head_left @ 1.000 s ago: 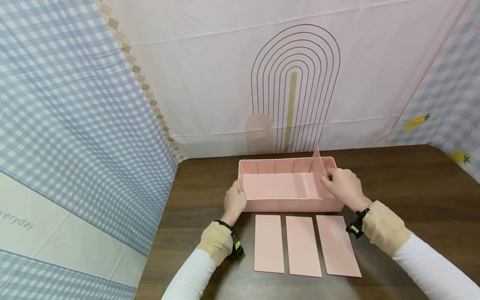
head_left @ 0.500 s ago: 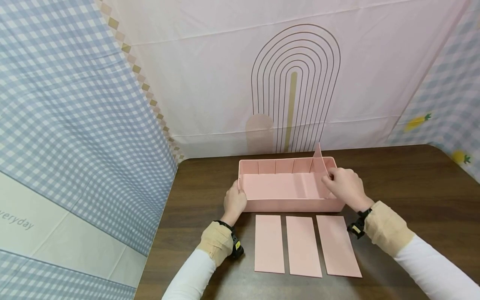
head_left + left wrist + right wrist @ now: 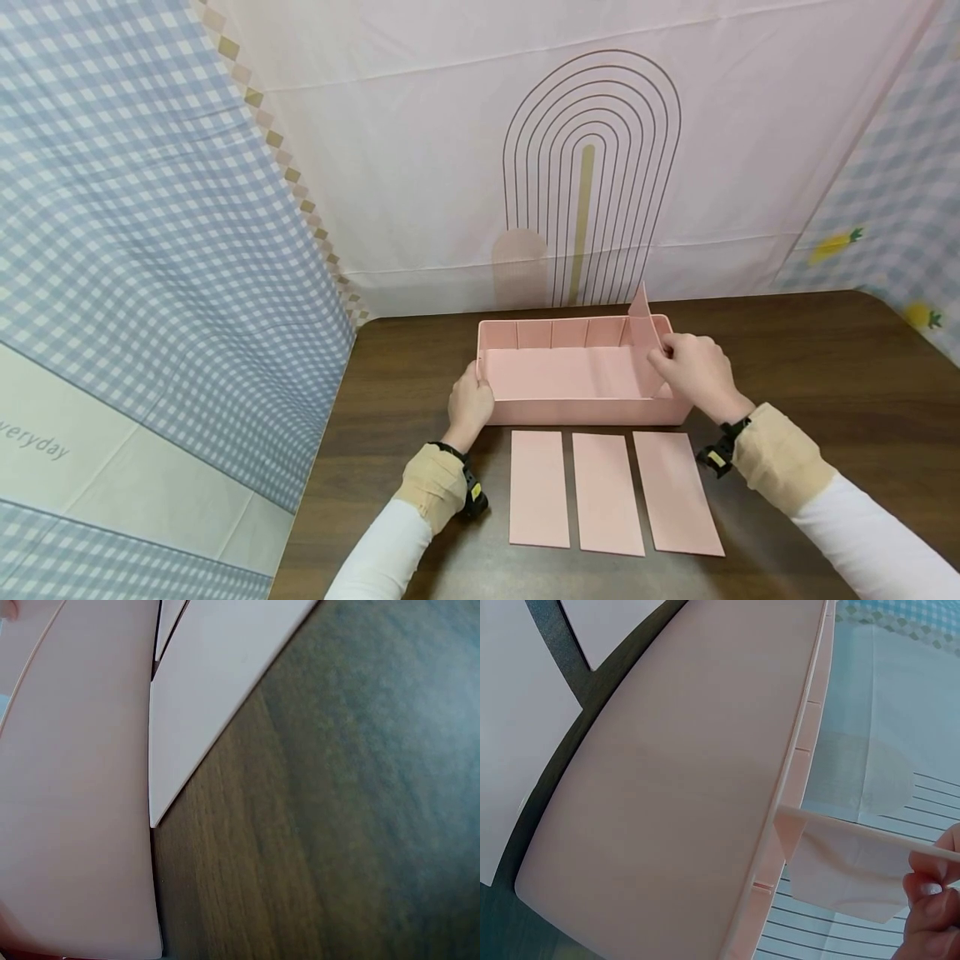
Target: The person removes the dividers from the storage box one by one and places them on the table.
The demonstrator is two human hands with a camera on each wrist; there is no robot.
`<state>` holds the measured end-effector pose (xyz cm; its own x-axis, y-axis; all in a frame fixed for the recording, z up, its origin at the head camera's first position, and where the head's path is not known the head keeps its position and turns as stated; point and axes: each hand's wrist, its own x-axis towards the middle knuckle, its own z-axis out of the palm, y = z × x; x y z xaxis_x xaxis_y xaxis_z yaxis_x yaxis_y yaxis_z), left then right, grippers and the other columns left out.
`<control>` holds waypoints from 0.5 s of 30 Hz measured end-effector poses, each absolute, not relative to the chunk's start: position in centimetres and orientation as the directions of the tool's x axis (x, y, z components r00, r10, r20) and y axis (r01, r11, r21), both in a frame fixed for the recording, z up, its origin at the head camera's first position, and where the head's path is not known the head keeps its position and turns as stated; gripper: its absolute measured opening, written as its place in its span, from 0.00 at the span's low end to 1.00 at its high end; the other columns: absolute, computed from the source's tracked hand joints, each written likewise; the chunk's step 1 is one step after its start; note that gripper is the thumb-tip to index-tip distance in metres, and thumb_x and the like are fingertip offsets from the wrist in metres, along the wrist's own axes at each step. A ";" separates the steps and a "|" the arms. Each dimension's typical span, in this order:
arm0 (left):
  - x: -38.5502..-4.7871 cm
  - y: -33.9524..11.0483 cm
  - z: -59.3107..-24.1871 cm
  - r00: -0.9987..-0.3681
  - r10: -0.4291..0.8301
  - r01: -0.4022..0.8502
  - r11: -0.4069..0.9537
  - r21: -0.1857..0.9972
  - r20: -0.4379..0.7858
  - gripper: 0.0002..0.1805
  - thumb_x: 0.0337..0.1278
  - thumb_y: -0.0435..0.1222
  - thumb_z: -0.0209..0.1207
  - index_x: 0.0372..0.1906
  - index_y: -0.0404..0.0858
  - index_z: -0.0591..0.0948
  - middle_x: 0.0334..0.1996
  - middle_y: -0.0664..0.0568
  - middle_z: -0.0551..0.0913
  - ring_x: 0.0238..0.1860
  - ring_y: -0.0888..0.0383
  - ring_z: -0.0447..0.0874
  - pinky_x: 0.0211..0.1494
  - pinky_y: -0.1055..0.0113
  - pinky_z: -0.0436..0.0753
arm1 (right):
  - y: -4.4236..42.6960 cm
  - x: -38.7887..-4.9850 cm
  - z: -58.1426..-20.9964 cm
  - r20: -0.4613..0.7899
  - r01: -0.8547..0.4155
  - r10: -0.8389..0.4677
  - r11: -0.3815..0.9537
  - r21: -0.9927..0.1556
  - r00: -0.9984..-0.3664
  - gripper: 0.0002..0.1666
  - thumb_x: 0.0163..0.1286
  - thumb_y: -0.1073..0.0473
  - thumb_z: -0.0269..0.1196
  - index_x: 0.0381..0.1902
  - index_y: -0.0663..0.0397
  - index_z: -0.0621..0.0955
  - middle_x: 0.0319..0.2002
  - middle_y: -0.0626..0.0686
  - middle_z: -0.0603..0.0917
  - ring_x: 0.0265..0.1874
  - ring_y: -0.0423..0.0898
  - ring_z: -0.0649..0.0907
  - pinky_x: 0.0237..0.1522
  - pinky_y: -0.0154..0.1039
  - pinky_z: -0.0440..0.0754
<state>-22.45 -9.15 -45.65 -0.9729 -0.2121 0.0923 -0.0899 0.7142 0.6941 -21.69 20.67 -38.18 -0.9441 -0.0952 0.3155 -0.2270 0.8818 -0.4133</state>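
Note:
A long pink plastic box (image 3: 585, 412) without a lid stands on the table, with slots along its inner back wall. My left hand (image 3: 469, 402) grips its left end wall. Near the right end, my right hand (image 3: 697, 375) pinches a thin pink divider panel (image 3: 642, 333), which stands crosswise in the box and tilts a little, its far top corner above the back rim. In the right wrist view the fingers (image 3: 934, 907) hold that divider (image 3: 855, 862) by its edge. Whether its lower edge sits in a slot cannot be told. The left wrist view shows the box's front wall (image 3: 75, 787) but not the left fingers.
Three flat pink panels lie side by side in front of the box: a left panel (image 3: 538, 492), a middle panel (image 3: 607, 496) and a right panel (image 3: 677, 492). Behind the dark wooden table (image 3: 810, 350) hangs a patterned cloth (image 3: 420, 167).
My right hand has shifted slightly to the right with the divider, whose top has moved right and a bit upward. The left hand and the box stay in place.

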 end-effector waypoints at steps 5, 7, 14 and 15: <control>-22.5 -9.2 -45.7 -0.975 -0.208 -0.089 0.705 0.704 0.084 0.22 0.57 0.33 0.41 0.57 0.36 0.69 0.50 0.41 0.77 0.48 0.43 0.76 0.46 0.50 0.74 | 20.7 -21.6 -38.0 0.318 -0.232 -0.096 0.876 -0.424 -0.943 0.20 0.56 0.61 0.49 0.07 0.51 0.61 0.08 0.45 0.58 0.08 0.40 0.58 0.11 0.32 0.52; -22.5 -9.2 -45.8 -0.975 -0.207 -0.090 0.702 0.707 0.080 0.22 0.57 0.33 0.41 0.58 0.37 0.69 0.50 0.41 0.77 0.48 0.43 0.76 0.46 0.50 0.74 | 20.7 -21.5 -37.9 0.319 -0.233 -0.095 0.873 -0.429 -0.943 0.20 0.56 0.61 0.49 0.07 0.51 0.61 0.08 0.45 0.58 0.09 0.40 0.58 0.11 0.32 0.52; -22.7 -9.2 -45.9 -0.975 -0.209 -0.094 0.700 0.708 0.077 0.22 0.58 0.33 0.41 0.58 0.37 0.69 0.50 0.42 0.77 0.48 0.43 0.76 0.46 0.50 0.74 | 20.7 -21.4 -37.9 0.319 -0.224 -0.082 0.870 -0.439 -0.944 0.20 0.56 0.60 0.49 0.07 0.50 0.61 0.08 0.45 0.58 0.08 0.40 0.58 0.11 0.32 0.52; -22.7 -9.2 -45.9 -0.975 -0.209 -0.095 0.700 0.708 0.075 0.22 0.58 0.33 0.41 0.58 0.37 0.69 0.50 0.42 0.77 0.48 0.43 0.76 0.46 0.50 0.74 | 20.7 -21.4 -37.8 0.322 -0.226 -0.081 0.868 -0.442 -0.943 0.20 0.56 0.60 0.49 0.07 0.50 0.61 0.08 0.45 0.58 0.09 0.40 0.58 0.11 0.32 0.51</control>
<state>-22.66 -9.24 -45.89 -0.9750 -0.2090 0.0754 -0.0952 0.6997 0.7081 -21.37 20.66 -37.82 -0.9432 -0.0810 0.3221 -0.2255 0.8682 -0.4420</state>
